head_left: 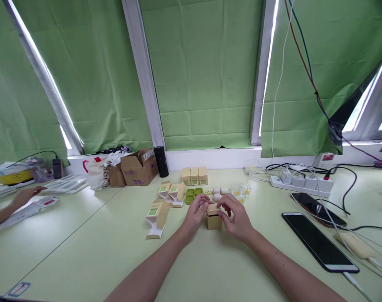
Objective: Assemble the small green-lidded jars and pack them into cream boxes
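Note:
A small tan cardboard box (214, 219) stands on the pale green table (84, 243) between my hands. My left hand (196, 213) pinches its top flap from the left, fingers curled. From the right, my right hand (236, 216) pinches the same flap, fingers closed on it. Just behind lie green trays (193, 194), small white pieces (220, 192), clear cups (240, 190) and three closed tan boxes (194, 176). Open unfolded boxes (159, 212) lie to the left.
A brown carton (139, 167) and a black cylinder (161, 161) stand at the back. A power strip (301, 182) with cables and two phones (318, 241) lie at the right. Another person's hand (24, 196) rests at the far left beside plastic trays (66, 183).

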A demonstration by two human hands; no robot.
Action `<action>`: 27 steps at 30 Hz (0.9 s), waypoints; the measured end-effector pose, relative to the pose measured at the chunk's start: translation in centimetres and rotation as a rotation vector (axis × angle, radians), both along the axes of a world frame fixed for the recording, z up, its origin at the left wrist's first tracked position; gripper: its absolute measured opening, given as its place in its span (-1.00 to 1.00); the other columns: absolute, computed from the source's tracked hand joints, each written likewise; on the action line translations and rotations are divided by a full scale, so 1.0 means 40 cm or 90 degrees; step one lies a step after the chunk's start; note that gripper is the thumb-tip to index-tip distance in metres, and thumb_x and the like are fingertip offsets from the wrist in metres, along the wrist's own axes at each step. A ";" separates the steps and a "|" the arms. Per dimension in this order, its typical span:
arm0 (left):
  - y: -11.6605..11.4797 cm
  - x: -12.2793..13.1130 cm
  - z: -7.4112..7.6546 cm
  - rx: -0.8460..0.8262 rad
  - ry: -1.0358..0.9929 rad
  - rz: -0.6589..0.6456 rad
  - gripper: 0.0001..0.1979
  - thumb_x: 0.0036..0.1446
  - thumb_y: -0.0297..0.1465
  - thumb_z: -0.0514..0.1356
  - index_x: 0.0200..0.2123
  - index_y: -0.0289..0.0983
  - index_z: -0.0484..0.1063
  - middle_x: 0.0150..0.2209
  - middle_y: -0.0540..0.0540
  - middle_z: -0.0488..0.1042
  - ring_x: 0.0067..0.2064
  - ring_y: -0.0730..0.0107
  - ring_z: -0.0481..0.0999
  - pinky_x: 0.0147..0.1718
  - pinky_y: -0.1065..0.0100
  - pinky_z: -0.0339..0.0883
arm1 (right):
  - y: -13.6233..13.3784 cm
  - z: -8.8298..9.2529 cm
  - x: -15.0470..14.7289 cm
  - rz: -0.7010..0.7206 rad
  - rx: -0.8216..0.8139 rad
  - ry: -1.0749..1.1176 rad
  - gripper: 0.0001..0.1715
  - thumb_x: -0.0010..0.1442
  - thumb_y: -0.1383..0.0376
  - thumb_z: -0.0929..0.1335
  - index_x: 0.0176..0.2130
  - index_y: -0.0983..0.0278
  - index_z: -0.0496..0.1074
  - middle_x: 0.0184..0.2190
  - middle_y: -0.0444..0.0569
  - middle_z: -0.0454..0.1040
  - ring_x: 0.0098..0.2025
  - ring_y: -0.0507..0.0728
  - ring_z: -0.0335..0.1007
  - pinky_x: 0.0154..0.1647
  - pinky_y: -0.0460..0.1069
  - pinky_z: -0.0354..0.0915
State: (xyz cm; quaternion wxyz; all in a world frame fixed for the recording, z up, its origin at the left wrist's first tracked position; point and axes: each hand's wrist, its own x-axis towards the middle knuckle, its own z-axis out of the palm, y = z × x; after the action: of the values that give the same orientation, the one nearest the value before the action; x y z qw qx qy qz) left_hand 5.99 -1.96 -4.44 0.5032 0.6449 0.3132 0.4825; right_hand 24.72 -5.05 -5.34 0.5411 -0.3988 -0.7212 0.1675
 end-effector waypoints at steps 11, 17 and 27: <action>-0.002 -0.005 -0.017 0.099 0.087 0.026 -0.67 0.30 -0.09 0.22 -0.05 -0.19 0.42 -0.01 -0.18 0.45 0.10 0.09 0.40 0.13 0.17 0.26 | -0.006 -0.001 -0.003 0.006 0.033 -0.049 -0.88 0.14 0.38 0.37 -0.32 0.13 0.41 -0.33 -0.03 0.38 -0.32 0.20 0.30 -0.34 0.05 0.18; -0.004 -0.005 -0.016 0.103 0.090 0.022 -0.69 0.29 -0.12 0.23 -0.04 -0.19 0.41 0.01 -0.19 0.43 0.13 0.07 0.39 0.16 0.16 0.23 | -0.007 -0.001 -0.002 0.013 0.055 -0.069 -0.87 0.19 0.40 0.34 -0.31 0.14 0.37 -0.32 -0.04 0.37 -0.35 0.16 0.30 -0.37 0.04 0.20; -0.008 -0.006 -0.015 0.104 0.111 0.026 -0.73 0.27 -0.21 0.24 -0.02 -0.17 0.39 0.03 -0.18 0.43 0.15 0.05 0.39 0.19 0.08 0.23 | 0.020 -0.023 -0.012 -0.026 -0.081 0.014 -0.84 0.29 0.27 0.31 -0.09 0.18 0.35 -0.20 -0.05 0.36 -0.27 0.12 0.32 -0.40 -0.02 0.29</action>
State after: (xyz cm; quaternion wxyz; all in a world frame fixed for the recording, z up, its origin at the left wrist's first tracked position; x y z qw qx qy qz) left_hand 5.76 -2.27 -5.04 0.4101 0.7165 0.3287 0.4587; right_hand 24.24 -4.25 -6.26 0.5260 -0.4452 -0.6947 0.2063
